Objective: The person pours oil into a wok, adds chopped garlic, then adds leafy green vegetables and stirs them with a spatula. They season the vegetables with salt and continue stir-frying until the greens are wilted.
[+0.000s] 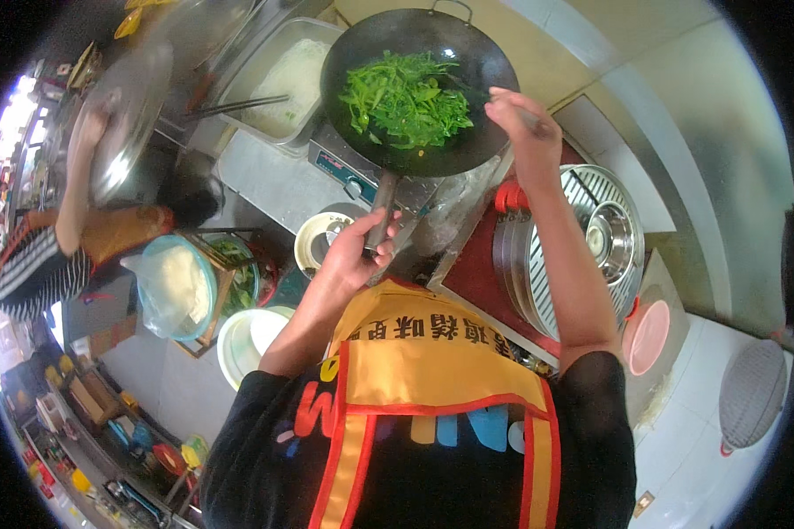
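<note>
Leafy greens (406,101) are contained in the wok (490,62) over the cooker (337,175).
Loading is judged complete and wilting only partial; further stirring and unloading are judged outstanding, the greens being gathered mid-wok. The wok handle (385,196) is gripped by the wrapped fingers of the left hand (362,240); a slender utensil (469,89) is clamped by the fingers of the right hand (522,115). The cooker's top is largely hidden by the wok; the utensil's tip and type cannot be made out.

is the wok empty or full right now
Partly full: a heap of leafy greens lies in the middle of the wok, while its dark wall shows bare toward the rim.
</note>
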{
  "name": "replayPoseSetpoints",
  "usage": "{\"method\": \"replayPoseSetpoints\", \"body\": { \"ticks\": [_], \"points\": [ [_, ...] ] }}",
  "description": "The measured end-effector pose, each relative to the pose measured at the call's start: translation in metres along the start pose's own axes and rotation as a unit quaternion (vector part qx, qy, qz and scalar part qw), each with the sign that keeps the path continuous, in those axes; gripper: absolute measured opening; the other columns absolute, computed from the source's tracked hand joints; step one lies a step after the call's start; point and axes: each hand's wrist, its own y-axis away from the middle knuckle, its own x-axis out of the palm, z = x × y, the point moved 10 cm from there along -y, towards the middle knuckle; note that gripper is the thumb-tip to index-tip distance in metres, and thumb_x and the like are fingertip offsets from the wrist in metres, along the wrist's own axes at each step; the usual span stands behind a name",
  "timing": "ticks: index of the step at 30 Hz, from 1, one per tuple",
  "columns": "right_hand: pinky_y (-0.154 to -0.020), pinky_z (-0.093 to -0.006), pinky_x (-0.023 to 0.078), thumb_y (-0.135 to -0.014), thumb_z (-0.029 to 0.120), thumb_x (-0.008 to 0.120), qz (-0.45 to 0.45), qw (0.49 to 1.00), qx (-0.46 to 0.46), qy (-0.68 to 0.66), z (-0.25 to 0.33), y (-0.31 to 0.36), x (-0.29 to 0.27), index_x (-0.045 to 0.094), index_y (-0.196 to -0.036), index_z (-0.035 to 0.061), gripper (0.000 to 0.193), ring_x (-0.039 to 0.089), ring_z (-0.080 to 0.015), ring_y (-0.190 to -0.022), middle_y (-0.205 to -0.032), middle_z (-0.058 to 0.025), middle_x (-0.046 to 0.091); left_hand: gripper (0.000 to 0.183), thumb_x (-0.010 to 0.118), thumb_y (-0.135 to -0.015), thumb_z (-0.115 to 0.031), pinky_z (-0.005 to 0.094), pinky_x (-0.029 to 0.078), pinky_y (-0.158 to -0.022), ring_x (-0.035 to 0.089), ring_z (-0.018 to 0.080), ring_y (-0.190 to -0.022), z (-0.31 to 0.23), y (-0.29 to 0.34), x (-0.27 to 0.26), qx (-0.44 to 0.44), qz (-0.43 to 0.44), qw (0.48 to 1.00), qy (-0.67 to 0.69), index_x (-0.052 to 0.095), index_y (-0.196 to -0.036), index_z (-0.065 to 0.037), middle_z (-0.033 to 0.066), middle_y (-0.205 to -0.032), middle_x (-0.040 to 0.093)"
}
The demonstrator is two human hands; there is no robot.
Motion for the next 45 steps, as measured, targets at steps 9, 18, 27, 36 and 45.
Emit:
{"method": "replayPoseSetpoints", "body": {
  "ticks": [9,18,27,36,45],
  "points": [
    [-0.091,-0.0323,0.050,-0.086,0.001,0.068,0.252,0.951,-0.159,0.085,0.045,0.070,0.074,0.066,-0.098,0.0011,0.013,0.066,-0.0242,-0.104,-0.120,-0.0166,0.066,0.032,0.053,-0.099,-0.028,0.0217,0.034,-0.048,0.045,0.0097,-0.060,0.002,0.000,-0.005,-0.006,0.000,0.999,0.031,0.056,-0.117,-0.002,0.0007,-0.085,0.054],
    [-0.083,-0.0333,0.052,-0.083,0.000,0.068,0.220,0.947,-0.178,0.151,0.032,0.076,0.060,0.065,-0.096,0.0000,0.013,0.068,-0.0309,-0.094,-0.116,-0.0200,0.067,0.037,0.056,-0.097,-0.029,0.0206,0.033,-0.048,0.045,0.0086,-0.059,0.004,-0.002,-0.009,-0.012,-0.012,0.999,0.030,0.055,-0.122,-0.001,0.0001,-0.086,0.055],
    [-0.096,-0.0312,0.048,-0.089,0.002,0.066,0.149,0.972,-0.099,0.150,0.030,0.045,0.041,0.069,-0.102,-0.0027,0.015,0.066,-0.0192,-0.108,-0.114,-0.0140,0.071,0.036,0.057,-0.097,-0.029,0.0198,0.034,-0.047,0.044,0.0080,-0.057,0.000,-0.001,-0.008,0.005,-0.025,1.000,0.006,0.057,-0.120,-0.002,-0.0009,-0.084,0.056],
    [-0.085,-0.0302,0.053,-0.087,0.010,0.070,0.305,0.919,-0.150,0.201,0.099,0.086,0.065,0.069,-0.111,0.0016,0.025,0.068,-0.0197,-0.098,-0.116,-0.0154,0.070,0.025,0.050,-0.100,-0.026,0.0211,0.031,-0.048,0.044,0.0090,-0.058,0.010,0.002,0.006,0.027,-0.048,0.998,0.012,0.058,-0.110,-0.004,0.0001,-0.082,0.054],
    [-0.072,-0.0256,0.057,-0.093,0.019,0.066,0.022,0.987,0.076,0.142,0.053,-0.041,-0.069,0.066,-0.108,-0.0035,0.027,0.072,-0.0183,-0.079,-0.095,-0.0093,0.069,0.024,0.051,-0.100,-0.026,0.0233,0.033,-0.051,0.045,0.0109,-0.062,0.014,-0.002,0.009,0.042,-0.013,0.999,0.005,0.056,-0.109,-0.004,0.0016,-0.083,0.054]
  ]
}}
